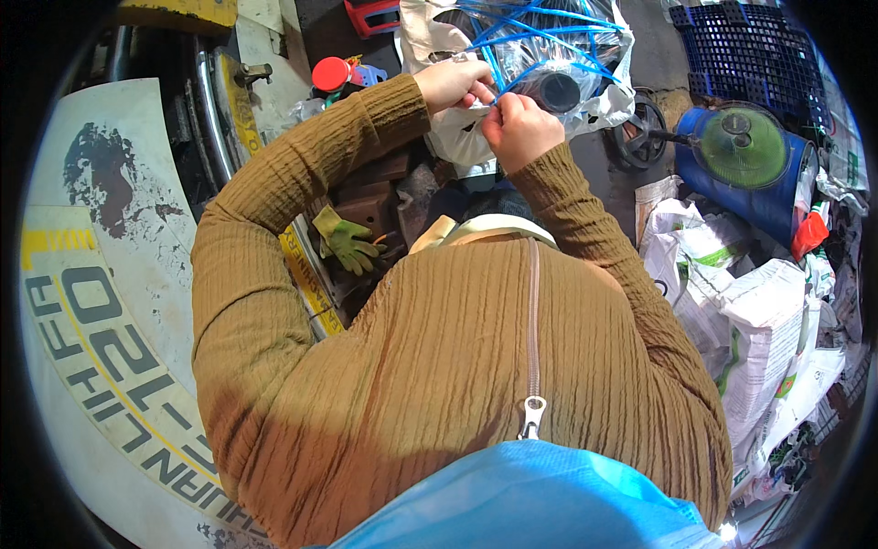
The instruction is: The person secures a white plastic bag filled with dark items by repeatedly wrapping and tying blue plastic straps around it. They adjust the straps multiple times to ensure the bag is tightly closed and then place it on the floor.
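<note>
At the top of the view, blue cord criss-crosses a bundle of clear plastic and white sacking. A round dark lid or disc shows on the bundle's near side. My left hand and my right hand are close together at its near edge. Both have their fingers pinched on the blue cord, which runs down to them from the bundle. The fingertips partly cover the point where the strands meet, so I cannot tell whether a knot is there.
Left of my arm is a pale, scuffed machine panel. A yellow-green glove and a red-capped container lie beyond my left arm. At right are a blue drum, a green fan, white sacks and a blue crate.
</note>
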{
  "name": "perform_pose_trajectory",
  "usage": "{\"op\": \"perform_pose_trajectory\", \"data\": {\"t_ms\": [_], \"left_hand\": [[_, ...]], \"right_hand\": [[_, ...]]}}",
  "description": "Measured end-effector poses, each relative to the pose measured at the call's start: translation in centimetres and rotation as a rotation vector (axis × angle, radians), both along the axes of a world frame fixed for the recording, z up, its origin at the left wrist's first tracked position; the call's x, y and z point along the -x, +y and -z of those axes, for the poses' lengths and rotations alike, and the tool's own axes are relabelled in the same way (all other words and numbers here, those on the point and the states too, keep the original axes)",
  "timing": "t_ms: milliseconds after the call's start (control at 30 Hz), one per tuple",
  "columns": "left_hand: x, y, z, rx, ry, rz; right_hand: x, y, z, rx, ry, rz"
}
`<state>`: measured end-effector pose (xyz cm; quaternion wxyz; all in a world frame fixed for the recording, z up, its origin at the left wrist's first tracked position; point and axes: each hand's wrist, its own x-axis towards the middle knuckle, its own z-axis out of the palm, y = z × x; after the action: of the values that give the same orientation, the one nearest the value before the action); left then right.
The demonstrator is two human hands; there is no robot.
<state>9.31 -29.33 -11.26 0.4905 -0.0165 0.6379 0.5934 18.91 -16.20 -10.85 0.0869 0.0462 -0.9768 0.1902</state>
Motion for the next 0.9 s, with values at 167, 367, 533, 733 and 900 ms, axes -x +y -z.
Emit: {"op": "perform_pose_trajectory", "data": {"t_ms": [167,367,533,733,900], "left_hand": [[0.4,-0.2,0.9,0.034,0.261,0.218],[-0.1,0.1,1.3,-0.018,0.134,0.116],[-0.3,0.0,1.2,-0.011,0.159,0.093],[-0.4,-0.5,1.8,-0.075,0.134,0.084],[-1.2,-0.2,1.7,0.098,0.410,0.204]], "right_hand": [[0.2,0.2,-0.5,-0.005,-0.077,0.011],[0.0,0.7,-0.9,0.189,-0.346,0.095],[-0.8,0.2,-0.8,0.191,-0.204,0.143],[-0.7,0.0,-0.3,0.260,-0.120,0.121],[-0.6,0.6,-0.7,0.258,-0.168,0.055]]}}
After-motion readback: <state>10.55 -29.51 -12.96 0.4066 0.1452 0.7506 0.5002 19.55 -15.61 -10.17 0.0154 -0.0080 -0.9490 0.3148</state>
